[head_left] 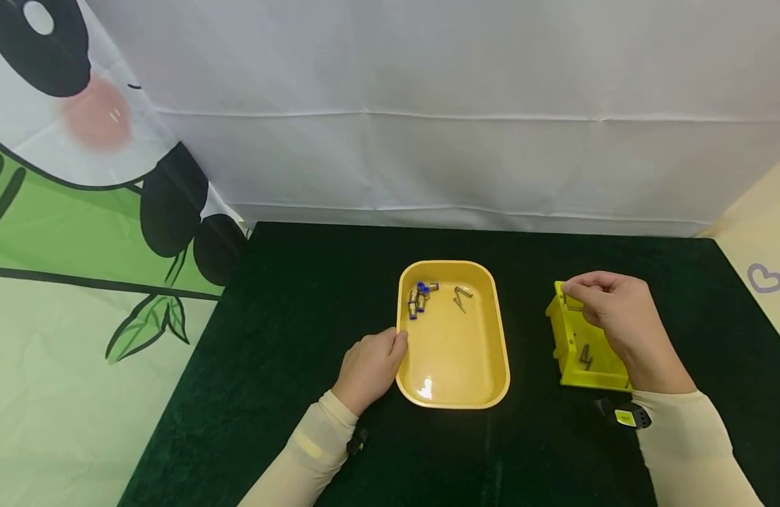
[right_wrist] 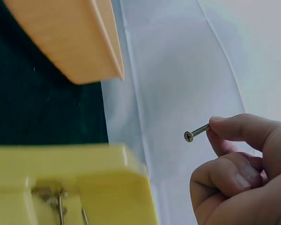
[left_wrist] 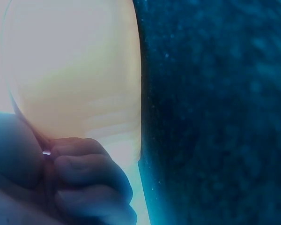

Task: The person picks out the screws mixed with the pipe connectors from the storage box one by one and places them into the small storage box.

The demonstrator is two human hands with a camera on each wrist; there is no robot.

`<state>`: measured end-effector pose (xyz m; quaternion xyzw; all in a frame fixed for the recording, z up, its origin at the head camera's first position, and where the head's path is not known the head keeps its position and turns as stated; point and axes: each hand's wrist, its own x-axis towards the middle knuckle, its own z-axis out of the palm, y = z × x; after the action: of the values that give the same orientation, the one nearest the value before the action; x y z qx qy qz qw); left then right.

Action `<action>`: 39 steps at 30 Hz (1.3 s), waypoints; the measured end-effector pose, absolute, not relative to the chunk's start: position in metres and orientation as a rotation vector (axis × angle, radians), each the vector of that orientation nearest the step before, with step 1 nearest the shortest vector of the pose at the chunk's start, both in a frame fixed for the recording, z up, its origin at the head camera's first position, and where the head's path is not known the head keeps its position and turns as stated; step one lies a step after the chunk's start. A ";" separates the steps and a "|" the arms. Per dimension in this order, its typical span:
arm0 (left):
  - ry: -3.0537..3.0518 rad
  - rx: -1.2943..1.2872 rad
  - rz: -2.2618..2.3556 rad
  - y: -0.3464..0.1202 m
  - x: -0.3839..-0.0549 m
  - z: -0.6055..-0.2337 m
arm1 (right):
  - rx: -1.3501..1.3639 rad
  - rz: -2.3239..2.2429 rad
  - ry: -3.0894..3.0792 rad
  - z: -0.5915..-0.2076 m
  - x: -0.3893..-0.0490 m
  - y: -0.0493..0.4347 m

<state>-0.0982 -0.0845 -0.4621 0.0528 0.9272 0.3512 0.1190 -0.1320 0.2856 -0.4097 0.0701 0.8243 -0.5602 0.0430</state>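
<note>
My left hand (head_left: 369, 367) grips the left rim of a shallow yellow-orange tray (head_left: 453, 366), with fingers curled against its side wall in the left wrist view. Towards the tray's far end lie several blue-ended brass fittings (head_left: 420, 299) and a few loose screws (head_left: 461, 297). Over a bright yellow bin (head_left: 595, 379) on the right, my right hand (head_left: 627, 327) pinches a cross-head screw (right_wrist: 197, 132) between thumb and forefinger, its head pointing away from the fingertips. More screws (head_left: 585, 354) lie inside the bin, partly hidden by the hand.
Dark green cloth (head_left: 314, 296) covers the table, and a strip of it separates tray and bin. Behind the table hangs a white curtain (head_left: 428, 162); a printed cartoon sheet (head_left: 67, 317) hangs at the left.
</note>
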 end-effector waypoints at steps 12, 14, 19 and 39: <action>2.714 0.140 1.029 -0.084 -0.098 -0.463 | 0.345 -1.547 2.572 -0.419 -0.121 0.312; 2.712 0.133 1.033 -0.084 -0.098 -0.464 | 0.364 -1.516 2.578 -0.420 -0.120 0.314; 2.709 0.121 1.042 -0.084 -0.097 -0.464 | 0.401 -1.444 2.593 -0.425 -0.118 0.319; 2.710 0.148 1.035 -0.083 -0.099 -0.463 | 0.279 -1.438 2.588 -0.426 -0.116 0.301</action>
<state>-0.0994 -0.0834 -0.4630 0.0507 0.9264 0.3537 0.1184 -0.1156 0.3007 -0.4265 0.0935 0.8673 -0.4817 0.0838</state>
